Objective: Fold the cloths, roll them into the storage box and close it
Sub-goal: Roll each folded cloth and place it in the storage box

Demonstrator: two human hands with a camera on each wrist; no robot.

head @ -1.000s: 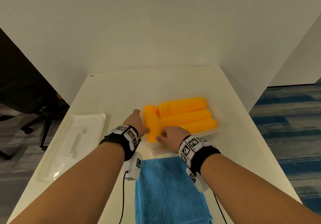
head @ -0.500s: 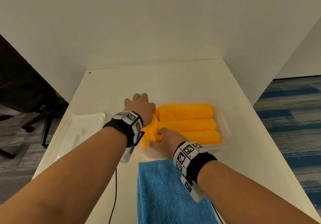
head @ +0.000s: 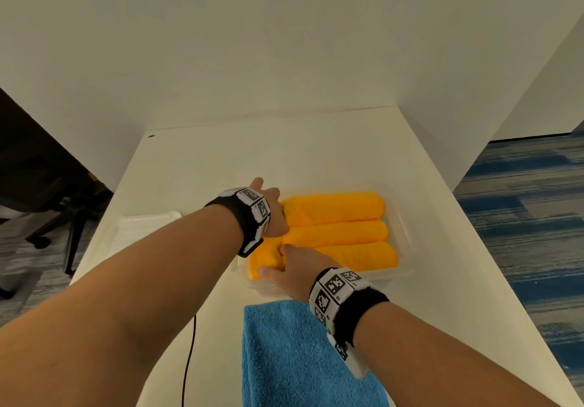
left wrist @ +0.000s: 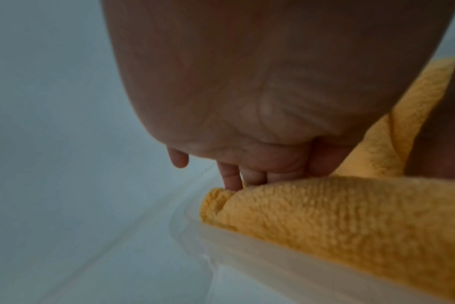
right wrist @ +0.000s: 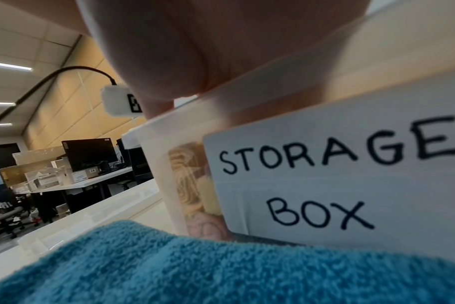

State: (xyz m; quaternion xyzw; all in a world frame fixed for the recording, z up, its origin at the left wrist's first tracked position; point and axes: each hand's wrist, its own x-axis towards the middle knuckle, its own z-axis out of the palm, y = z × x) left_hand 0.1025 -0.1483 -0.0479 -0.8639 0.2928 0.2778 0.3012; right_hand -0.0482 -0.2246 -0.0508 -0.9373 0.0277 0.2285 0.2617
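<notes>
From my head camera, my left hand (head: pixel 270 214) reaches over the far left corner of the clear plastic storage box (head: pixel 406 242), and my right hand (head: pixel 295 269) presses at the near left corner, both on the short rolled orange terry cloth (head: pixel 267 258) lying crosswise at the box's left end; three longer orange rolled cloths (head: pixel 335 232) lie side by side filling the rest. A flat blue terry cloth (head: pixel 294 356) waits on the white worktop (head: pixel 316 153) just in front of the box, and the clear plastic lid (head: pixel 142 226) sits to the left. At my left wrist, my fingertips (left wrist: pixel 231 181) dig down between the roll's end and the box wall, fingers bent, tucking rather than gripping. At my right wrist, the hand (right wrist: pixel 195 51) rests over the box rim (right wrist: pixel 153 123); I cannot tell how its fingers lie. The paper label (right wrist: pixel 338 174) reads STORAGE BOX. I judge the roll sits proud of the rim, so it may spring up and stop the lid from seating, and the blue cloth may find no room. The worktop is smooth and pale, walled by white partitions; beyond are office desks, monitors, chairs and blue striped carpet.
</notes>
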